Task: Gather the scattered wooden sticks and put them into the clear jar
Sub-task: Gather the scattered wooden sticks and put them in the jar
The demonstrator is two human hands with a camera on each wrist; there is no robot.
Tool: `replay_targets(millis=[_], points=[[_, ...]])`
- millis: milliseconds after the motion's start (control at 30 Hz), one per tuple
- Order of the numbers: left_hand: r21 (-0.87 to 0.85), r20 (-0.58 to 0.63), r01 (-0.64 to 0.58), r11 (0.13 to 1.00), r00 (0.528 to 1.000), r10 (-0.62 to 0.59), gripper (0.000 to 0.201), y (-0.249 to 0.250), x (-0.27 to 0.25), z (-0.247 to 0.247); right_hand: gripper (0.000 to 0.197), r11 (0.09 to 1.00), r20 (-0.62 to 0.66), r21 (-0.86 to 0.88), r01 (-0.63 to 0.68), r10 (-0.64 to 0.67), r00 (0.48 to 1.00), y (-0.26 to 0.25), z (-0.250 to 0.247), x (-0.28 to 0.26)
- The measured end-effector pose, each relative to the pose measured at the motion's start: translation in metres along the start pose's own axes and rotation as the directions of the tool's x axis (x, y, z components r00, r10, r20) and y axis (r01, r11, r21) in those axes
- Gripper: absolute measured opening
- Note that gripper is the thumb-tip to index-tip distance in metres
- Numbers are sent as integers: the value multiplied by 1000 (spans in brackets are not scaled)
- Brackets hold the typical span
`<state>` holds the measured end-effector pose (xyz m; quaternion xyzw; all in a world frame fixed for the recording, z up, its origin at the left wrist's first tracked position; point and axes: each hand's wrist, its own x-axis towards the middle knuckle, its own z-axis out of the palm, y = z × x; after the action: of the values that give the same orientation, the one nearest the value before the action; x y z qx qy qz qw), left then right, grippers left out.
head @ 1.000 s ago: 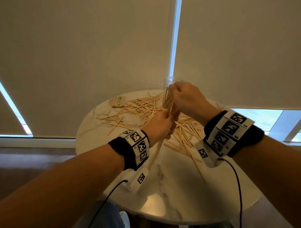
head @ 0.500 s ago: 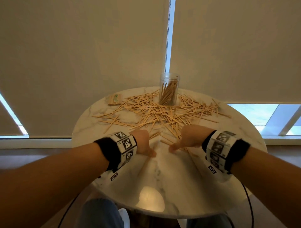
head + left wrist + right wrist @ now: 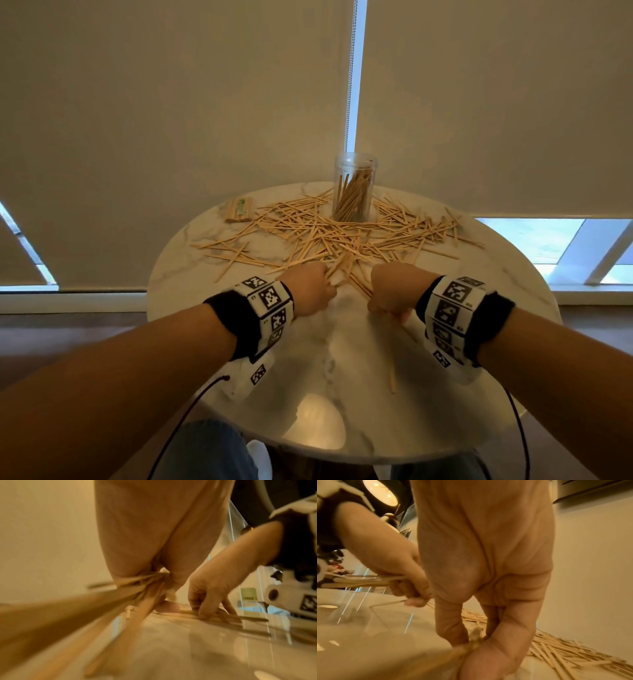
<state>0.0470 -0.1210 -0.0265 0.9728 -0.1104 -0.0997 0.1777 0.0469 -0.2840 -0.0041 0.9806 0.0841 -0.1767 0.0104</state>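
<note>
Many thin wooden sticks point(image 3: 342, 233) lie scattered across the far half of a round marble table point(image 3: 342, 394). The clear jar point(image 3: 354, 188) stands upright at the table's back edge, partly filled with sticks. My left hand point(image 3: 310, 287) is at the pile's near edge, its fingers curled round a bundle of sticks point(image 3: 130, 589). My right hand point(image 3: 390, 291) is beside it, also pinching a small bundle of sticks point(image 3: 474, 642). One stick point(image 3: 393, 378) lies alone near the right wrist.
A small packet with a green label point(image 3: 239, 209) lies at the table's back left. Roller blinds point(image 3: 171, 120) hang right behind the table and jar. My knees point(image 3: 205, 452) are under the near edge.
Both hands came down from the jar's mouth, where they held a bundle, to the near edge of the pile. They have since closed on sticks there.
</note>
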Motion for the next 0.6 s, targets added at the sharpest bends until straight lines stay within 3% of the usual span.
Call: replay_targets(millis=[133, 200, 300, 367, 433, 600], points=[[-390, -55, -25, 921, 998, 3, 26, -3, 8, -7, 21, 997, 7, -77, 13, -12, 1000, 0, 2, -6], [-629, -83, -27, 777, 996, -33, 32, -2, 11, -6, 12, 998, 2, -61, 15, -15, 1000, 0, 2, -7], [-874, -124, -50, 484, 985, -123, 34, 8, 11, -6, 11, 998, -29, -61, 26, -27, 999, 1, 2, -7], [-954, -125, -66, 292, 974, -189, 36, 14, 11, -11, 16, 998, -34, -65, 23, -25, 999, 2, 4, -5], [-984, -124, -89, 154, 964, -235, 37, 17, 13, -16, 27, 998, -42, -59, -6, 3, 999, 4, 6, -3], [-987, -147, -157, -21, 958, -248, 41, 15, 12, -24, 33, 998, -32, -43, -43, 41, 999, 10, 8, -1]])
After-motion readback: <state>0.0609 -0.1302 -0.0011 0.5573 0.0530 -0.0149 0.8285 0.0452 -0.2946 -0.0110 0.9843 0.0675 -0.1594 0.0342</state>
